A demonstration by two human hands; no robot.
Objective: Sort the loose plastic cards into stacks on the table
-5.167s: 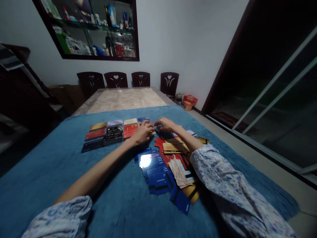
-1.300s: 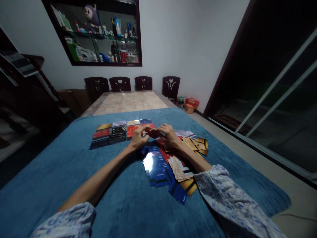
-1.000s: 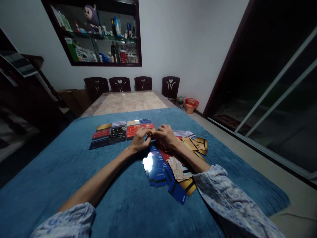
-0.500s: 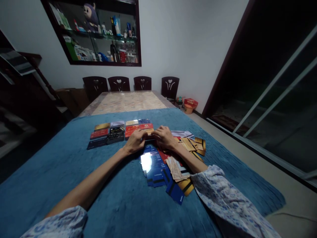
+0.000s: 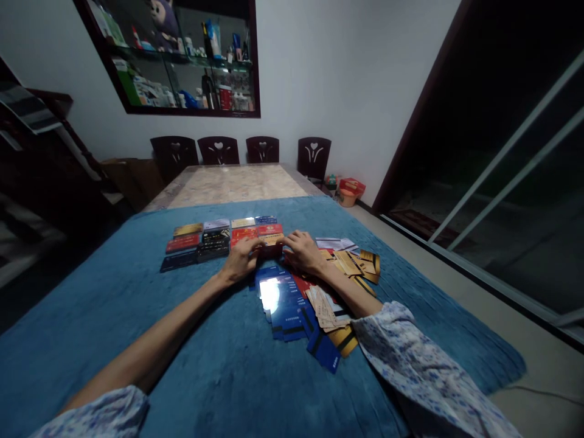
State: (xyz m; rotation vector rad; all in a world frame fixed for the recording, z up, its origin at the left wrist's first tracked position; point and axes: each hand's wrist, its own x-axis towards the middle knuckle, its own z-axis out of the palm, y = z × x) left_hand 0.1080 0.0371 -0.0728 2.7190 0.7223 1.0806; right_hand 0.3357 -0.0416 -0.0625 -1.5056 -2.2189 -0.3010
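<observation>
Squared rows of cards, ten o'clock from the hands: we judge these already in order. Left hand and right hand, fingers narrow, pinch a dark red card (perhaps several; we cannot tell) between them. Loose pile of cards, five o'clock: we count this as remaining, not yet in rows.

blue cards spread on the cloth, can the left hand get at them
Probably yes: the blue cards lie close to the left hand, with most of them uncovered. That hand seems to grip a dark red card together with the right hand, though, so it may need to let go first.
</observation>
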